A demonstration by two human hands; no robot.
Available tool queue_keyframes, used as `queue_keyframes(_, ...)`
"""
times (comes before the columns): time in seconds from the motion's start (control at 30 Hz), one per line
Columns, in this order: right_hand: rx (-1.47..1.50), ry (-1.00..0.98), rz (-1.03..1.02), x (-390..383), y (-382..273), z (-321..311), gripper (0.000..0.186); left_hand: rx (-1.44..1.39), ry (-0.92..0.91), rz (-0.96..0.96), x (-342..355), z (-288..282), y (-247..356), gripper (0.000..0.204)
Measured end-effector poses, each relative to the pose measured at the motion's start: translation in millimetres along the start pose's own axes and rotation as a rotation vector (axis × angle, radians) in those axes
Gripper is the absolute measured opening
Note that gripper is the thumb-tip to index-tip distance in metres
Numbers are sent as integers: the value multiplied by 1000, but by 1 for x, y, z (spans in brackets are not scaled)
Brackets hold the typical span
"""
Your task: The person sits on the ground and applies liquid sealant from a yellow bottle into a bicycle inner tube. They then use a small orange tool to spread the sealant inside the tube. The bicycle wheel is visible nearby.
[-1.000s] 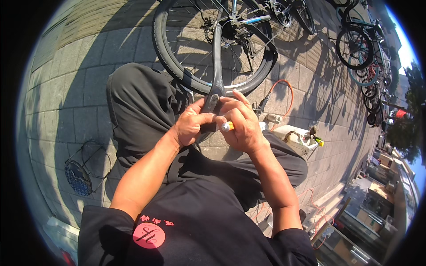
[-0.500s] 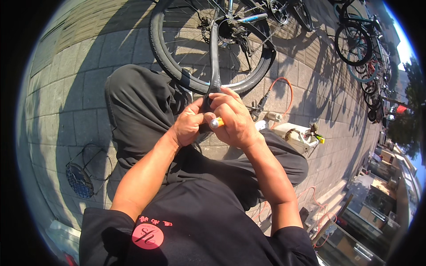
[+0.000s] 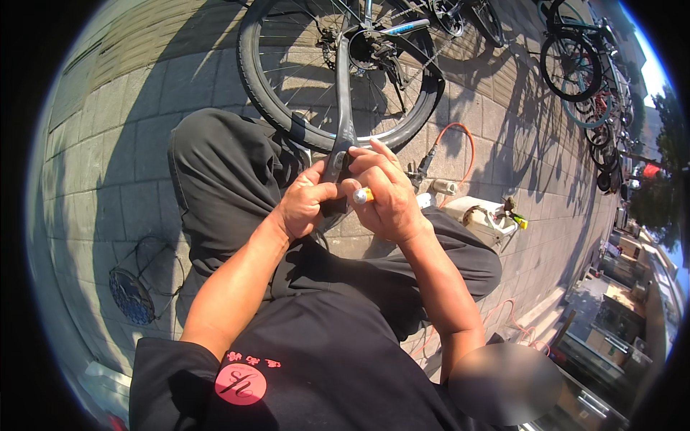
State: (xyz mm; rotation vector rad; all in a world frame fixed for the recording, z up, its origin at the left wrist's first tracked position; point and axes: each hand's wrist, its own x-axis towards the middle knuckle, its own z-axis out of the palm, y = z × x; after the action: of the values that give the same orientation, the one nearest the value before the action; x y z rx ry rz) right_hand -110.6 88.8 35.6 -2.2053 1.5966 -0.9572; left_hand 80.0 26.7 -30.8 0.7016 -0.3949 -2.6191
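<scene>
A black bicycle inner tube [image 3: 345, 100] runs down from beside a bike's rear wheel [image 3: 248, 72] to my hands, flattened near its lower end. My left hand [image 3: 298, 208] grips that end from the left, thumb pressed on the rubber. A small oval mark [image 3: 338, 161] shows on the tube just above the thumb. At the right edge of the tube, my right hand [image 3: 394, 205] has its upper fingers partly raised. Its thumb and curled fingers hold a small tool with a yellow handle and rounded silvery end [image 3: 361, 195]; its far end is hidden.
The bike's wheel and chain lie just beyond my hands. To the right are an orange hose [image 3: 471, 154], a pale cylinder [image 3: 444, 187] and a cut white plastic container [image 3: 485, 223]. A small stool [image 3: 132, 296] stands left. More bicycles [image 3: 548, 66] line the far right.
My right hand has shifted slightly right, its upper fingers lifting off the tube and uncovering the oval mark. The left hand stays almost in place.
</scene>
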Motion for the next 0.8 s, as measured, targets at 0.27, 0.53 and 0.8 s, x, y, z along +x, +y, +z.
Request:
queue_keyframes(0.27,-149,-246,361,-5,-27,-33,12,38,2,11,1,3,1,36)
queue_keyframes(0.53,-179,-548,595,22,-17,-60,31,80,25,21,5,5,-4,42)
queue_keyframes(0.8,-402,-774,455,44,-12,-55,38,249,22,33,7,-2,-7,43)
